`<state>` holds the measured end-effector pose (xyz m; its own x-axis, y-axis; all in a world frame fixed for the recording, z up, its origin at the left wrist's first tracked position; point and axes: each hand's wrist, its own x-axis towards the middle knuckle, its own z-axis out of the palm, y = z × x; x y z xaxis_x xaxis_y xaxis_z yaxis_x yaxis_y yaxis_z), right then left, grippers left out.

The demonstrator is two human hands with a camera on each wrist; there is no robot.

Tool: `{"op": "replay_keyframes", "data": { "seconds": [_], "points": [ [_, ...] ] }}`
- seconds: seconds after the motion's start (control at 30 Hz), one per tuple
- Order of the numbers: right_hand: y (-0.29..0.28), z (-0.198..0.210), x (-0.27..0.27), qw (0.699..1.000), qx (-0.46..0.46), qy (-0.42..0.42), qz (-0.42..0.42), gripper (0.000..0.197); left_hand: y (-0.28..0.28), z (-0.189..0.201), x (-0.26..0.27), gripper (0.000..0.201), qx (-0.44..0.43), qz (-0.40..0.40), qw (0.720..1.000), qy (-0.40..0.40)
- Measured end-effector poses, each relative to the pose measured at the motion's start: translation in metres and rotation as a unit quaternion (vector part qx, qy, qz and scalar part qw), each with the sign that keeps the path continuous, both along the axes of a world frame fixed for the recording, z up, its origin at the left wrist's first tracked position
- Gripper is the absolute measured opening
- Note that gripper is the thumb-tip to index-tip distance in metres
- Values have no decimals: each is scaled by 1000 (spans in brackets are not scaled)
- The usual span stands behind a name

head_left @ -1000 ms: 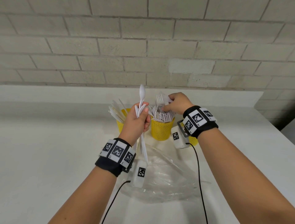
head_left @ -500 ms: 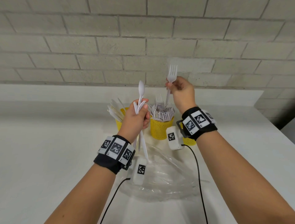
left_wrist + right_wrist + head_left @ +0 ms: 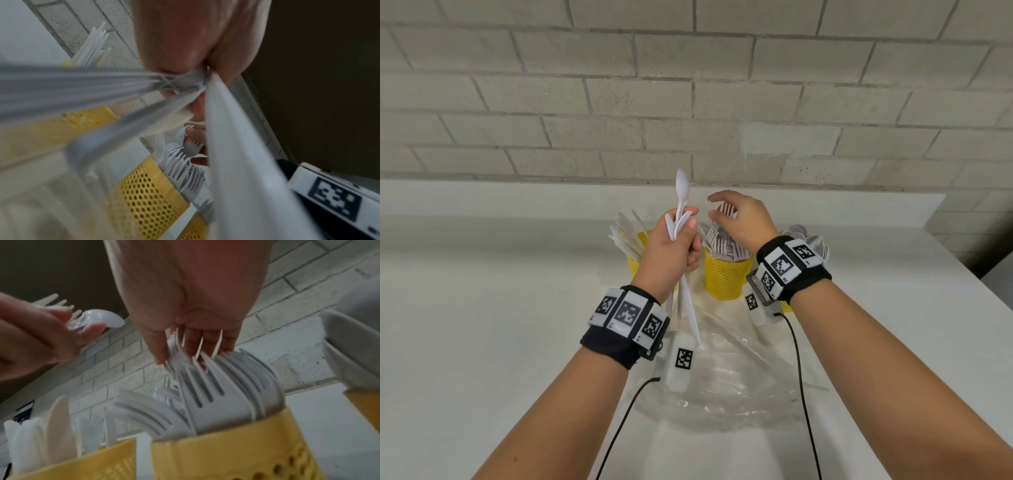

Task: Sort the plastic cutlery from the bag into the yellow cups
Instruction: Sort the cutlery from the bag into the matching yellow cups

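Observation:
My left hand (image 3: 681, 240) grips a bundle of white plastic cutlery (image 3: 680, 219), with one spoon (image 3: 682, 185) sticking up highest and the handles hanging below the fist. My right hand (image 3: 736, 219) hovers over the middle yellow mesh cup (image 3: 727, 277), which is packed with forks (image 3: 205, 386). Its fingers (image 3: 195, 344) are spread and straight, touching the fork tines. The left yellow cup (image 3: 635, 260) holds knives (image 3: 625, 236). The right yellow cup (image 3: 787, 306) is mostly hidden behind my right wrist, with spoons (image 3: 806, 236) showing above it.
A crumpled clear plastic bag (image 3: 722, 383) lies on the white counter (image 3: 482, 325) in front of the cups, under my wrists. A grey brick wall (image 3: 688, 85) stands close behind the cups. The counter's right edge (image 3: 962, 267) drops off to the right.
My right hand lifted one fork high out of the bundle, then came down to the middle cup; its fingers have spread over the forks. The left hand stayed put with its bundle.

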<state>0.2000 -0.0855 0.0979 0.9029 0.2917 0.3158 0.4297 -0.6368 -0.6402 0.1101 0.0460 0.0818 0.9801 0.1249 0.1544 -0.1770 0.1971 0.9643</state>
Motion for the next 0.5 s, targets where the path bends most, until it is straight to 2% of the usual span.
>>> {"op": "replay_keyframes", "data": {
  "seconds": [0.17,0.37,0.5],
  "points": [
    [-7,2,1,998,50,-10,-46,27,3,5,-1,13,-26,-7,1000,-9],
    [-11,-22,3,988,-124,-7,-89,33,5,10,-3,13,-51,-28,998,-12],
    [-13,-17,3,980,-180,11,-82,36,3,14,-7,12,-79,-46,996,-8]
  ]
}}
